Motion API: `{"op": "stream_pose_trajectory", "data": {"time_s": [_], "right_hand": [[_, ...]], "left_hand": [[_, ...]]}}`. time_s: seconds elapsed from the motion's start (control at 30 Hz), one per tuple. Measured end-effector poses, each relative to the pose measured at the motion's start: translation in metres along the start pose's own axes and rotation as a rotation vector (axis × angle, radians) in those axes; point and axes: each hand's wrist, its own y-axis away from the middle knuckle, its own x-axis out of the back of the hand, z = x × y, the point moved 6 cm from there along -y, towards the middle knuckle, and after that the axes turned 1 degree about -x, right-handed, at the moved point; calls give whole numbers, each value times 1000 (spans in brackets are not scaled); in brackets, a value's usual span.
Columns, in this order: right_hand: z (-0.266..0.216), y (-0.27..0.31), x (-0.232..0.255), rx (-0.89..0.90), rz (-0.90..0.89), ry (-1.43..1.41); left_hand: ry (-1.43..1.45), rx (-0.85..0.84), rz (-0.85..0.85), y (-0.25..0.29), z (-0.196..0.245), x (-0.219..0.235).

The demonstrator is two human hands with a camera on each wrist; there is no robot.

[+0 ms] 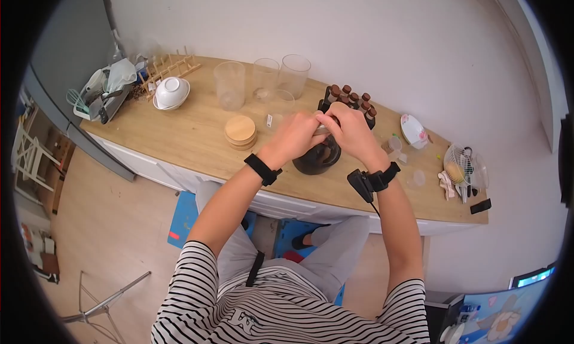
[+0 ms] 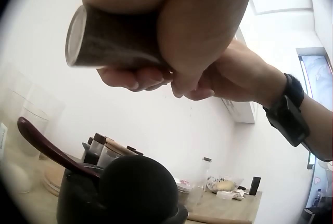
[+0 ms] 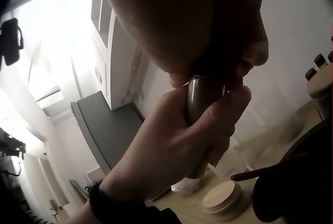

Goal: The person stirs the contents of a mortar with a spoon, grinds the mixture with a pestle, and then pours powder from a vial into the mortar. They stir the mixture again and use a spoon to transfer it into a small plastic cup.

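Both hands meet over a dark round pot (image 1: 314,164) close to the counter's front. My left hand (image 1: 292,139) grips a small glass jar (image 2: 117,39) with dark brown contents, tilted onto its side in the left wrist view. Fingers of my right hand (image 1: 353,132) curl round the jar's other end; in the right wrist view that end is hidden under the right hand. Below them, a dark red-brown spoon handle (image 2: 49,146) sticks out of the pot, beside a black rounded shape (image 2: 138,187).
A rack of brown-capped jars (image 1: 353,98) stands behind the hands. To the left are a round wooden-lidded container (image 1: 241,130), several clear containers (image 1: 230,84), white bowls (image 1: 171,93) and a wooden dish rack (image 1: 173,66). A patterned bowl (image 1: 414,130) and wire basket (image 1: 457,158) lie right.
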Motion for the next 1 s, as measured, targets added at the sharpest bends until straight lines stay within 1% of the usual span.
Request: {"op": "stream_pose_trajectory", "data": {"time_s": [0.07,0.13,0.17,0.23,0.27,0.37,0.47,0.57,0.67,0.77,0.87,0.93,1.0], "right_hand": [[-4,3,1,38,12,-34],[-5,4,2,119,81,-84],[-4,4,2,160,116,-109],[4,1,-3,163,198,-96],[8,0,-3,165,239,-89],[40,-8,-12,-225,21,-58],[48,-10,-16,-316,-106,4],[46,-6,-20,-147,-105,-321],[40,-3,-13,-38,-87,-438],[46,1,-13,-264,-40,-423],[52,-6,-12,-207,-93,22],[53,-4,-12,-197,-64,-66],[53,-2,-12,-168,-12,-172]], "left_hand": [[51,-6,25,3,0,1],[111,13,60,4,-2,2],[92,49,52,4,-4,2],[51,121,38,3,-10,2],[29,123,39,1,-11,1],[-23,127,37,-4,-20,-8],[-48,133,27,-8,-29,-14],[-44,129,26,-9,-36,-19],[-14,119,23,-9,-36,-19],[-24,129,1,-12,-32,-21],[-36,120,3,-15,-27,-23],[-56,129,-22,-16,-27,-24],[-38,135,-11,-16,-26,-22]]}}
